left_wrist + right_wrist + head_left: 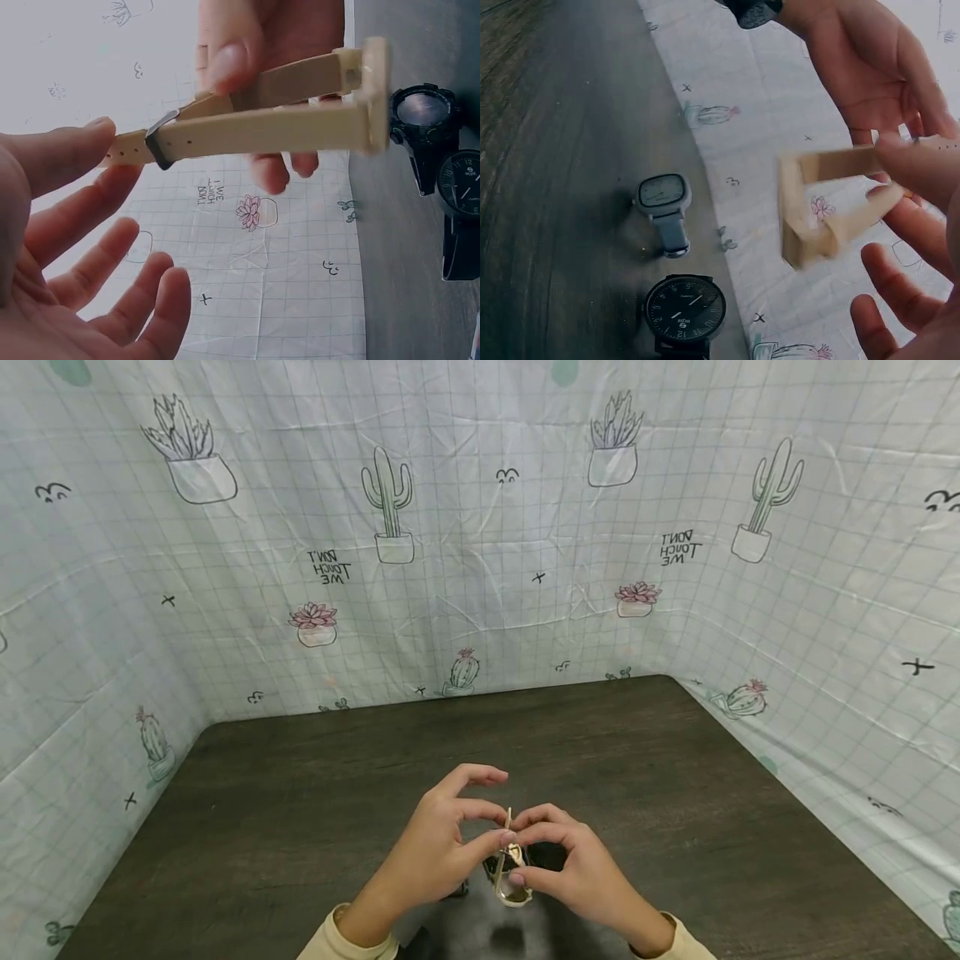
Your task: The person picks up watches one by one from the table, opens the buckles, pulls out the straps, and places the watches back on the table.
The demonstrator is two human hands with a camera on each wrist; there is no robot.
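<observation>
A cream wristwatch [277,133] hangs between my two hands, its strap bent into a loop. My left hand [438,847] pinches the end of the strap with holes between thumb and index finger, the other fingers spread apart. A metal buckle [159,141] sits around the strap close to that pinch. With thumb and fingers, my right hand [581,864] holds the other strap half. The watch case [376,96] is seen edge-on in the left wrist view, so its dial is hidden there. Motion blurs the watch in the right wrist view.
Below the hands, several other watches lie on the dark wooden table [322,802]. Among them are a grey square-faced watch [662,192], a black round-dial watch [684,309] and a chunky black watch [424,111]. A printed cactus cloth [465,527] hangs around the table's back and sides.
</observation>
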